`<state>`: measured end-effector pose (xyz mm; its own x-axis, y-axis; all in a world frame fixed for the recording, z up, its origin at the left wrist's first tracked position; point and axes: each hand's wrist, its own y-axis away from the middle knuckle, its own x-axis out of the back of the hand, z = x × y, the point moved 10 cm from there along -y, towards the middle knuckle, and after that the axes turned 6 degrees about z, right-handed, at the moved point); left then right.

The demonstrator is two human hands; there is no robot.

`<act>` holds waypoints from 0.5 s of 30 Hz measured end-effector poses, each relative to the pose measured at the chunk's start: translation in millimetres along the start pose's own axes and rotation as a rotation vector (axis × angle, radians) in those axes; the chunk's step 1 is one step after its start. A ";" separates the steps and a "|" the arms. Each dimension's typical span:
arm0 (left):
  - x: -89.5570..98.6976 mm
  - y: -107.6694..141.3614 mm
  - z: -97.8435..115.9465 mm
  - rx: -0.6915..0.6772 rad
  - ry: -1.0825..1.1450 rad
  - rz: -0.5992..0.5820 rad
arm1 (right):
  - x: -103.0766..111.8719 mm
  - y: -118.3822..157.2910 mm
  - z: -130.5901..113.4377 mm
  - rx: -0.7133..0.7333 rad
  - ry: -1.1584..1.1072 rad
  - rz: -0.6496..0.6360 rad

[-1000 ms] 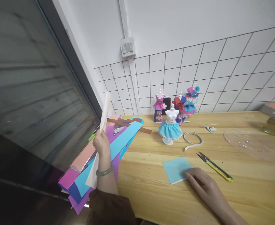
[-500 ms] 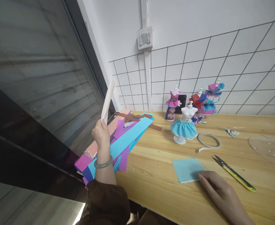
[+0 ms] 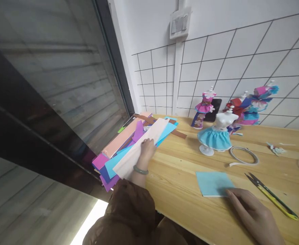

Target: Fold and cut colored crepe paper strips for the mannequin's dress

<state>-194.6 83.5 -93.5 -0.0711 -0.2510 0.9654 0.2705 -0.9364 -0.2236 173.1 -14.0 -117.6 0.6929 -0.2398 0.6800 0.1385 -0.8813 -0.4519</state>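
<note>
Pale pink, a long strip [image 3: 132, 156] lies slantwise over the pile of coloured strips [image 3: 125, 137], left of the small white mannequin [image 3: 223, 124]. The left hand [image 3: 147, 149] rests on that strip with fingers curled; I cannot tell whether they grip it. On the person's side of the mannequin, a light blue square [image 3: 212, 183] lies flat, and the right hand [image 3: 252, 209], loosely half-curled, touches its right corner; whether it pinches the square I cannot tell. Right of the mannequin lie a white coil [image 3: 245, 164] and yellow-handled snips [image 3: 276, 203].
</note>
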 end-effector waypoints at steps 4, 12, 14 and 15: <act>-11.9 14.2 -0.7 -0.033 -0.016 0.013 | -2.3 1.9 6.6 -0.040 -0.013 -0.017; -3.3 31.6 -48.8 0.085 -0.038 -0.033 | -5.5 6.2 16.8 -0.101 -0.011 -0.053; -2.6 34.0 -53.1 0.062 -0.012 -0.062 | -5.2 5.1 15.1 -0.109 -0.012 -0.053; -1.9 33.6 -54.5 0.050 -0.002 -0.074 | -4.9 4.4 13.8 -0.110 -0.016 -0.052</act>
<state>-237.8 39.1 -110.2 -0.0903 -0.1814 0.9793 0.3121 -0.9389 -0.1451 180.1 -11.1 -130.9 0.6980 -0.1867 0.6914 0.0965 -0.9321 -0.3491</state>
